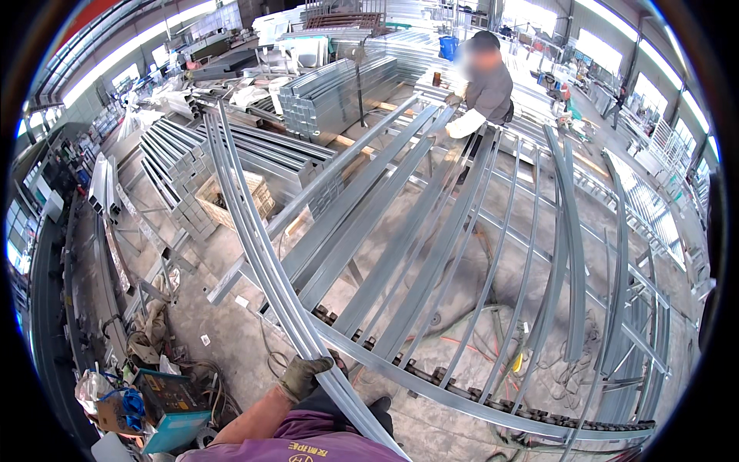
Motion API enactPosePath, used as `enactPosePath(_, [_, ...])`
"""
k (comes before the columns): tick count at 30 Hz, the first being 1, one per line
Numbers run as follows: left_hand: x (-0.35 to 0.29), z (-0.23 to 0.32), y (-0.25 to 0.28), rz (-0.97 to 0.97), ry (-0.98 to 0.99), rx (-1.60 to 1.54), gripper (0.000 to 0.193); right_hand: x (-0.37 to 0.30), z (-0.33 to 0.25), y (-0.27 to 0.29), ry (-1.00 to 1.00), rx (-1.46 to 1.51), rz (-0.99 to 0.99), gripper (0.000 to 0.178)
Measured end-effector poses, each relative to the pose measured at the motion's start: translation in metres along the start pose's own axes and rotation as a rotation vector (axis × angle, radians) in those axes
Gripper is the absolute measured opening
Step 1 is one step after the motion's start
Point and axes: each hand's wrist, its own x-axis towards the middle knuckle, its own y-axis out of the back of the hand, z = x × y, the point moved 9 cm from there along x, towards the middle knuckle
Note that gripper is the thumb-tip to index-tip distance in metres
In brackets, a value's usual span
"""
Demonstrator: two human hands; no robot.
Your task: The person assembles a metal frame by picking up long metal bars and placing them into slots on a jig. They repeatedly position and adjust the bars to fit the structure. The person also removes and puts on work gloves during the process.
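My left hand (303, 376), in a dark grey-green work glove, is closed around the edge of a long ribbed metal profile (265, 254). This profile looks like several narrow bars side by side. It runs from beside my body at the lower edge up to the far left, above the near left corner of a metal frame (431, 383). Across that frame lie flat grey metal bars (408, 254) and thinner ones, spaced apart. My right hand does not show; the profile and my body may hide it.
Beyond the frame a person (489, 81) in dark clothes and a cap bends over the bars' far ends. Stacked square tubes (181, 181) and a crate (235, 196) stand left. A teal machine (173, 412) with cables sits lower left. Hoses (493, 312) lie on the floor beneath.
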Motion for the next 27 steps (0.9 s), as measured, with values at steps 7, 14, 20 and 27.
enactPosePath(7, [0.058,0.058,0.009,-0.047,-0.13,0.052,0.034,0.034,-0.026,-0.048,-0.069,0.057,0.018,0.063])
enactPosePath(14, [0.163,0.137,0.098,0.045,-0.135,0.267,0.036,0.103,-0.044,-0.115,-0.135,0.201,-0.007,0.055])
enactPosePath(20, [0.169,0.19,0.153,0.173,-0.052,-0.039,0.034,0.173,-0.2,-0.161,-0.02,0.088,0.003,0.055])
enactPosePath(27, [0.157,0.212,0.22,0.323,-0.127,-0.084,0.018,0.23,-0.353,-0.18,0.004,0.305,0.211,0.04])
